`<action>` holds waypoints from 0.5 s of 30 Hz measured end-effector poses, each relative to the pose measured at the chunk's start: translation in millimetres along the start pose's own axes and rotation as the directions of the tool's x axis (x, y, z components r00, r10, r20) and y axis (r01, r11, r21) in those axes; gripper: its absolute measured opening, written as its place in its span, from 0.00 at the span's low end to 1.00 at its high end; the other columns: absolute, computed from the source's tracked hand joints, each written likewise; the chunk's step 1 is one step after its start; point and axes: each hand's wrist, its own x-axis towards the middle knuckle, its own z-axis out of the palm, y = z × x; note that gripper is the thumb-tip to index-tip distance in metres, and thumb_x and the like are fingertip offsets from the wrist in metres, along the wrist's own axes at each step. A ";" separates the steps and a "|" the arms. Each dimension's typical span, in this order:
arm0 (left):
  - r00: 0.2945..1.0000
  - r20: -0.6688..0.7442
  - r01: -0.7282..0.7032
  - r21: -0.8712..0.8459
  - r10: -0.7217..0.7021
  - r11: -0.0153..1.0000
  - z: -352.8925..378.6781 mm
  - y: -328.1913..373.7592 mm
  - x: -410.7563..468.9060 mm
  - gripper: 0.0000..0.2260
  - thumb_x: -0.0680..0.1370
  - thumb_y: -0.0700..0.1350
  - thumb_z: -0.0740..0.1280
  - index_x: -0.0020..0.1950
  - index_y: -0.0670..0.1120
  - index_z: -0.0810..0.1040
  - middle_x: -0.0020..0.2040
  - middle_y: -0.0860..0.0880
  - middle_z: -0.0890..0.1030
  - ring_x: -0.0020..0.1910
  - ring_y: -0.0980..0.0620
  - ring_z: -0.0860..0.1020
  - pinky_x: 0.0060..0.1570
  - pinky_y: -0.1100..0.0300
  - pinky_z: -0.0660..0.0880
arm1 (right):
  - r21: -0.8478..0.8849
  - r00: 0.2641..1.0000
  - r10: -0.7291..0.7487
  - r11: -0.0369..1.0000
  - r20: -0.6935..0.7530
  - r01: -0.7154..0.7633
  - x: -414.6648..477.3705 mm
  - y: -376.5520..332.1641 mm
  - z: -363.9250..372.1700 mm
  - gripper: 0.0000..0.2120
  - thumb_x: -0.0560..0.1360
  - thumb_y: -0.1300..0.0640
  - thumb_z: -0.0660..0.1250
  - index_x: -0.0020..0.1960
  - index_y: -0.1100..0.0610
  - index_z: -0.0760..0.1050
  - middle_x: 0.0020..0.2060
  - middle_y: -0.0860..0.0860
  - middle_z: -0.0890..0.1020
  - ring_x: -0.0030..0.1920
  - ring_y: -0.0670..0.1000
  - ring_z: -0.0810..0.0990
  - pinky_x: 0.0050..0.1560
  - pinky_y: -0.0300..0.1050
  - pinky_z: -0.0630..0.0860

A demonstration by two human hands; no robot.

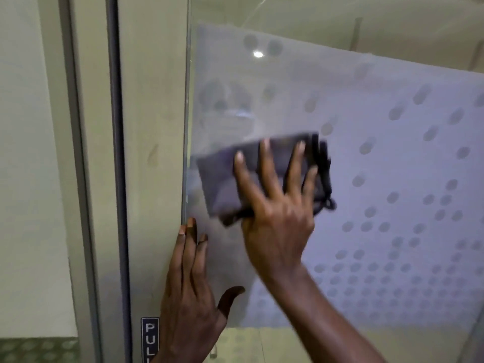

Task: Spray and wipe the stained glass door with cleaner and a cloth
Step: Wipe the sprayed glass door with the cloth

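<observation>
The glass door's [314, 22] left edge, beside the frame [152, 127], is braced by the left hand [191, 289], fingers straight and flat. Just right of it, the dark cloth [220, 179] is pressed to the glass under the right hand's [277, 213] spread fingers. Broad dotted frosting [406, 166] lies open rightward.

The single head camera looks forward, tilted, very near the frosted dotted glass door [366, 153] at hand height.

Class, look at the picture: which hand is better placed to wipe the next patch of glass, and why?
Right. The right hand presses the cloth flat against the door with spread fingers. The left hand holds nothing and lies flat by the door's edge, so it probably just steadies the door.
</observation>
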 end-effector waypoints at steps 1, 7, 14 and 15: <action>1.000 -0.003 -0.002 0.002 0.002 1.000 -0.2 0.4 0.8 0.55 0.72 0.65 0.79 0.87 0.37 0.58 0.89 0.37 0.59 0.89 0.37 0.59 0.89 0.48 0.58 | 0.003 1.000 -0.005 1.000 -0.011 0.005 27.3 -0.2 -3.9 0.26 0.83 0.53 0.68 0.80 0.46 0.73 0.83 0.55 0.70 0.84 0.75 0.59 0.80 0.78 0.61; 0.998 0.060 0.025 0.013 -0.026 1.000 -1.2 0.9 0.0 0.54 0.74 0.68 0.75 0.87 0.38 0.58 0.90 0.38 0.57 0.90 0.39 0.56 0.90 0.53 0.52 | -0.028 0.999 0.035 0.999 -0.040 -0.036 146.3 -5.1 -16.3 0.26 0.87 0.45 0.58 0.85 0.41 0.64 0.86 0.52 0.62 0.86 0.72 0.51 0.84 0.77 0.49; 1.000 0.012 0.016 0.016 -0.016 1.000 0.9 3.1 -2.3 0.54 0.71 0.64 0.80 0.85 0.35 0.62 0.88 0.36 0.61 0.89 0.37 0.59 0.89 0.51 0.57 | -0.023 1.000 -0.027 0.999 -0.006 0.027 48.8 -8.2 4.4 0.28 0.86 0.56 0.52 0.86 0.47 0.62 0.87 0.55 0.61 0.86 0.73 0.51 0.82 0.79 0.54; 0.999 0.013 0.029 0.008 -0.030 1.000 0.2 3.5 -2.8 0.54 0.71 0.64 0.80 0.85 0.35 0.63 0.88 0.36 0.62 0.89 0.38 0.59 0.89 0.52 0.56 | 0.004 0.999 -0.033 0.999 0.007 0.032 24.1 -7.6 8.5 0.27 0.87 0.57 0.53 0.86 0.47 0.63 0.86 0.55 0.62 0.86 0.73 0.52 0.81 0.79 0.55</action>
